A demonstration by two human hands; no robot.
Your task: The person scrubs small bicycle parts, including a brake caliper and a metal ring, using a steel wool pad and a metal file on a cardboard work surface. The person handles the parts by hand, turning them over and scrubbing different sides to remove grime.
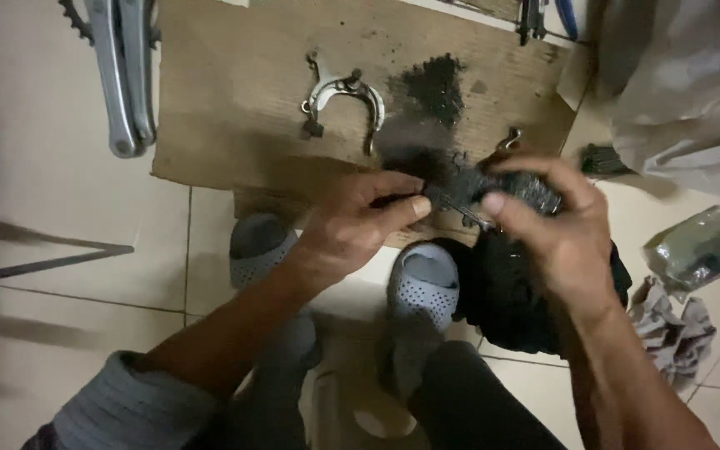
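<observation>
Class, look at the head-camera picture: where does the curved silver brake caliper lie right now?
The brake caliper lies on the cardboard sheet, upper centre of the head view, left of a dark grease patch and beyond both hands.

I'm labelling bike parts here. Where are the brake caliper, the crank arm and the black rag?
brake caliper (pixel 345 90), head view, on its curved silver arch.
crank arm (pixel 120 75), head view, on the silver shaft.
black rag (pixel 514 292), head view, on its bunched middle.

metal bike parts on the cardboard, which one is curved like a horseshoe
The silver brake caliper lying in the middle of the cardboard: its two arms form an arch. The crank arm at the cardboard's left edge is straight and long.
</observation>
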